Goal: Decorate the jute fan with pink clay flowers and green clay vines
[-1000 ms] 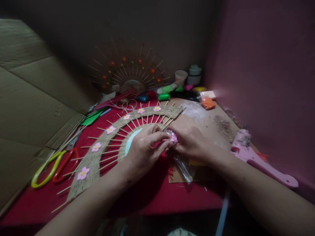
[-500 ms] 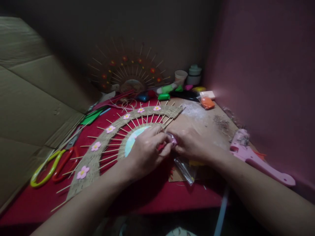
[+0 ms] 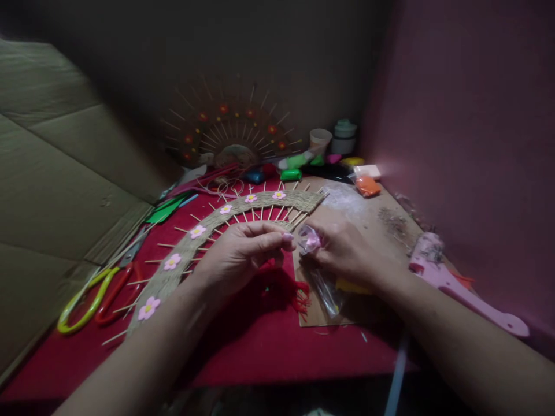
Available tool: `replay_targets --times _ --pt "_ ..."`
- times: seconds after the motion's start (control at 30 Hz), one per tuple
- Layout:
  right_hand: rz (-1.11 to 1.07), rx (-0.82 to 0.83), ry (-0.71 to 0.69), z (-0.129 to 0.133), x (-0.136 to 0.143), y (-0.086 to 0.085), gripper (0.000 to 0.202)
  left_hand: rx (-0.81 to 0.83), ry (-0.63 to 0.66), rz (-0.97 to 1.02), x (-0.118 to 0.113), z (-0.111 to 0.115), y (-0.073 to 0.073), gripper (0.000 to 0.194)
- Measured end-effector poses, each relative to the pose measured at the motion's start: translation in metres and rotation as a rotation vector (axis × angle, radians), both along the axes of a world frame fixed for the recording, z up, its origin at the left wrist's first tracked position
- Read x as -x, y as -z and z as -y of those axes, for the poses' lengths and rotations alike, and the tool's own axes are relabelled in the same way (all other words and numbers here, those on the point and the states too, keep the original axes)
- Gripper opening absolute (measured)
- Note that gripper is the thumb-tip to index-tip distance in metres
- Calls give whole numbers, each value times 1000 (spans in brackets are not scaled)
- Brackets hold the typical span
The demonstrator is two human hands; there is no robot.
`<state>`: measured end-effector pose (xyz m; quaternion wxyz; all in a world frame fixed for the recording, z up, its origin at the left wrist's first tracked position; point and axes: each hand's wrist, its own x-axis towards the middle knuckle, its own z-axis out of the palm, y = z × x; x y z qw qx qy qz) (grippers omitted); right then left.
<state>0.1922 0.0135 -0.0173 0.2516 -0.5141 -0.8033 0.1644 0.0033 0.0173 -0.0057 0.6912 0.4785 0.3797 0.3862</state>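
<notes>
My left hand [image 3: 249,248] pinches a small pale pink piece [image 3: 287,237] between thumb and fingertips. To its right, my right hand [image 3: 340,245] is closed on a clear plastic packet [image 3: 311,239] with pink material inside. The two hands are a short distance apart. Beneath and behind my left hand lies a woven fan-shaped piece [image 3: 212,221] with thin sticks through it and several pink flowers with yellow centres along its band. My left hand and forearm hide its inner part. Red threads [image 3: 302,297] lie below the hands.
Yellow and red scissors [image 3: 106,294] lie at the left by a cardboard sheet [image 3: 52,173]. A pink glue gun [image 3: 468,292] is at the right. Behind are a second fan [image 3: 234,124], a cup [image 3: 321,138], a lidded container [image 3: 344,137], green [image 3: 290,175] and orange [image 3: 367,185] packets.
My hands, together at the packet before, have come apart. The left moved left with a small pink piece; the right kept the packet, whose open end now shows. The view shifted slightly.
</notes>
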Motion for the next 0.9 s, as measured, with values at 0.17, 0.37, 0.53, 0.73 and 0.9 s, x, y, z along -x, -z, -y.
replay_targets --times 0.17,0.37,0.53,0.73,0.9 --pt "-2 -25 -12 0 0 0 15 48 6 -22 -1 0 -3 8" --pt "-27 -40 -31 1 0 -1 13 44 -14 51 -2 2 -2 13" --pt "-45 -20 -54 2 0 0 13 -274 -18 -305 -5 10 -4 11" --pt "-34 -27 -64 4 1 1 10 -800 -114 -646 -8 15 3 14" --pt "10 -28 -71 4 1 1 8 -1063 -97 -715 -6 14 12 10"
